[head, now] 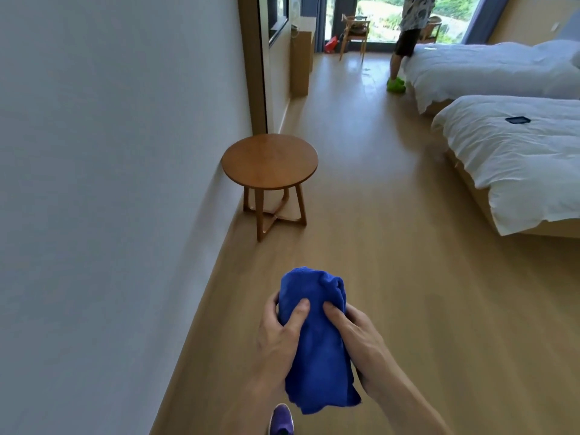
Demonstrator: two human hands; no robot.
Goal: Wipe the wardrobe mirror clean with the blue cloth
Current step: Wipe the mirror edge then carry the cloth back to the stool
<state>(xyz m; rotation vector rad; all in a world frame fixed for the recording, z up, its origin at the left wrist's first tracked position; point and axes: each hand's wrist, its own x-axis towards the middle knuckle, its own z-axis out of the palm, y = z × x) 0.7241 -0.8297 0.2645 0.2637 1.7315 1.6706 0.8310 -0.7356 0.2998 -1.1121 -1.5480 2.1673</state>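
ahead on the left: round wooden tabletop [270,161] against the white wall [110,152]
right: two white beds [518,158]; second person [405,42] beyond
floor [392,230]: pale wood
blue cloth [317,350]: bunched above the floor, clasped by left grip [279,337] and right grip [361,340]

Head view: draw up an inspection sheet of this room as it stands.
Surface: pale wood floor.
Job's things: cloth, blue and bunched, held low in front of the body; mirror not seen.
Clutter: dark flat item on the near bed.
Grips: left hand and right hand both hold the cloth, thumbs on top.
Cables: nothing seen.
Surroundings: wall on the left, round table beside it, far bed, chair and another person by the window.
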